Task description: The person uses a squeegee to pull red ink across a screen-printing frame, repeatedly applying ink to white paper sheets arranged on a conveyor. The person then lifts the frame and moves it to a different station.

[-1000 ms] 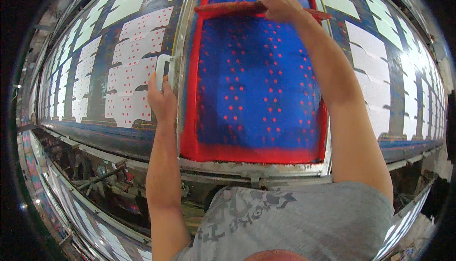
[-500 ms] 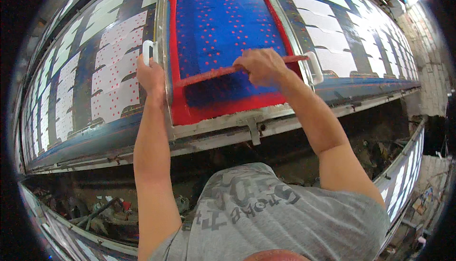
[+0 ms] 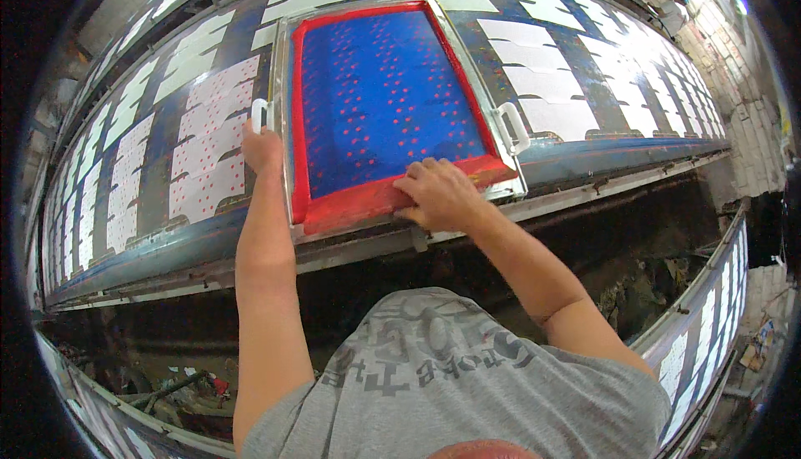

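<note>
A screen-printing frame (image 3: 285, 83) with a blue mesh (image 3: 367, 92) and a red inked border lies in front of me. Small red dots show across the mesh. My left hand (image 3: 262, 148) is closed around the white handle (image 3: 258, 113) on the frame's left side. At the frame's near end, my right hand (image 3: 440, 195) grips the red-coated squeegee (image 3: 350, 208) from above, thumb toward me. The squeegee lies along the near red border, and its middle is partly hidden by my fingers. A second white handle (image 3: 516, 128) on the right side is untouched.
White fabric pieces (image 3: 534, 71) lie in rows on the long dark table. Those on the left, such as the dotted piece (image 3: 215, 129), carry red dots. A metal rail (image 3: 601, 204) runs along the table's near edge. Another table (image 3: 709, 317) stands at the lower right.
My right hand has drawn the squeegee toward me, from the lower mesh to the near border. The frame appears lower in view. My left hand keeps its hold on the handle.
</note>
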Demonstrator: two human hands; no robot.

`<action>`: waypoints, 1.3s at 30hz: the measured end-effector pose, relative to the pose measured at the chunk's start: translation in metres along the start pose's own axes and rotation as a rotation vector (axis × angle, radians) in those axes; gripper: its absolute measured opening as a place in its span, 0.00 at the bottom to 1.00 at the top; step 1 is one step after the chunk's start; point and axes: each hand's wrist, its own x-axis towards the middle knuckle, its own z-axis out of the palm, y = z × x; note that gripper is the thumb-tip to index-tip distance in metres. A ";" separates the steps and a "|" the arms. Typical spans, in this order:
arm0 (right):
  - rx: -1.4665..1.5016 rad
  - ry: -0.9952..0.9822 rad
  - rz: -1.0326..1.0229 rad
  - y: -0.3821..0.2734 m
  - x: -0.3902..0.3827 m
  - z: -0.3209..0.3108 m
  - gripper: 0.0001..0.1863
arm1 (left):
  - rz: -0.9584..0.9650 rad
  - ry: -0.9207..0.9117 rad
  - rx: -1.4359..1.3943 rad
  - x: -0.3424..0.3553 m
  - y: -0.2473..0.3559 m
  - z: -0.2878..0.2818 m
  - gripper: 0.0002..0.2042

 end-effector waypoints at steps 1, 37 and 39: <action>-0.003 -0.013 -0.004 0.000 -0.002 0.000 0.27 | 0.020 0.016 0.010 0.002 -0.002 0.002 0.21; 0.857 0.362 0.833 0.191 -0.061 -0.055 0.23 | -0.019 0.003 0.125 0.009 -0.009 -0.004 0.17; 0.877 0.382 0.808 0.187 -0.062 -0.069 0.23 | 0.000 -0.016 0.098 0.012 -0.009 -0.007 0.17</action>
